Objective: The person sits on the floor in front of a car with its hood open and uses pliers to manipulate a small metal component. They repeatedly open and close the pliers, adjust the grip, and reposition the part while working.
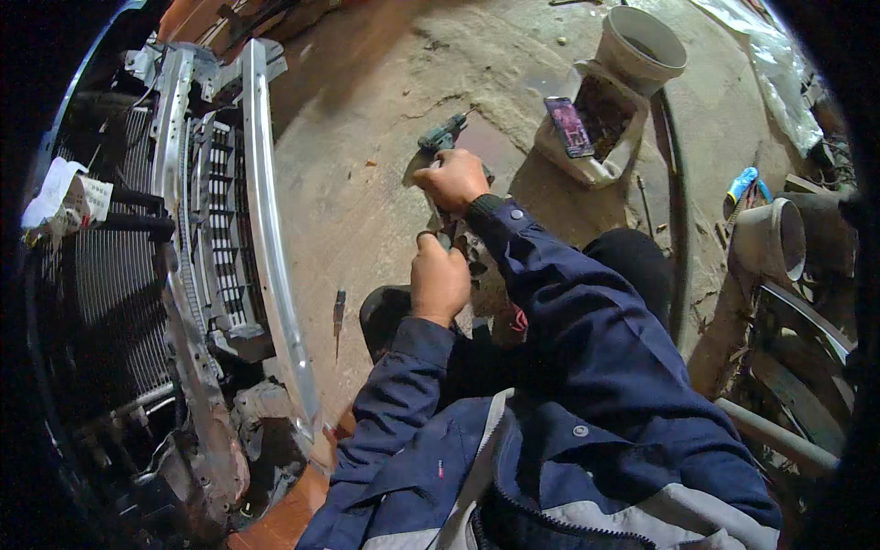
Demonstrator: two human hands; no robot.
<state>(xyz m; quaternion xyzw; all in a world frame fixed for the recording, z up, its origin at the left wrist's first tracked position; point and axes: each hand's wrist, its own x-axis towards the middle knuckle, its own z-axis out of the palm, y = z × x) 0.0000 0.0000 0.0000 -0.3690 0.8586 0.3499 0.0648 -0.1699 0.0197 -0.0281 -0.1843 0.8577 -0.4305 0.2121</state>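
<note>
The cordless drill [444, 134] lies on the concrete floor [348, 202] just beyond the right hand [456, 181], the nearer one; its bit axis points away and rightward. Right fingers curl, hold indeterminable. The left hand [440, 282] is closed around a dark object [446, 239], mostly hidden.

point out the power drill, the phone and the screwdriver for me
Power drill [443, 135]: head view, on its dark green body.
Phone [569, 126]: head view, on the middle of its lit screen.
Screwdriver [339, 310]: head view, on its handle, above the thin shaft.
</note>
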